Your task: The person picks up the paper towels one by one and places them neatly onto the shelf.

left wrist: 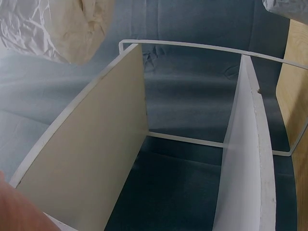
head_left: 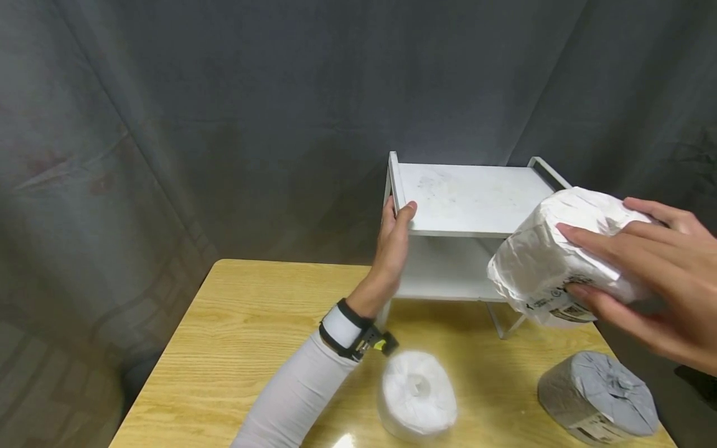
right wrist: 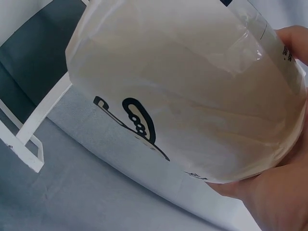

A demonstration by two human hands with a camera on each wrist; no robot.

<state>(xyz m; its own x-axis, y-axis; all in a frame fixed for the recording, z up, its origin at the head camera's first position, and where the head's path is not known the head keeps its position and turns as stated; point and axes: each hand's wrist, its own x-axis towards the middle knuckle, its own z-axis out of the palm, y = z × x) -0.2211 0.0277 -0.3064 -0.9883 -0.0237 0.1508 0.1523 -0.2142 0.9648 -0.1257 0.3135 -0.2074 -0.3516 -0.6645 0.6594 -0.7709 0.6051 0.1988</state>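
Note:
My left hand (head_left: 394, 239) grips the left side of a white two-tier shelf (head_left: 465, 193), its thumb over the edge of the top board. My right hand (head_left: 666, 274) holds a white paper-wrapped toilet roll (head_left: 532, 261) with black print, tilted in the air beside the right front of the top board. The right wrist view shows the same roll (right wrist: 183, 91) close up, the hand (right wrist: 284, 192) curved round its end. In the left wrist view, the underside of the top board (left wrist: 96, 130) and the lower board (left wrist: 250, 144) appear side by side.
A white toilet roll (head_left: 420, 404) stands on the wooden table (head_left: 252, 317) in front of the shelf. Near the table's right edge is a grey-looking wrapped roll (head_left: 599, 398) with a printed label. Dark grey curtain (head_left: 280, 124) hangs behind the table.

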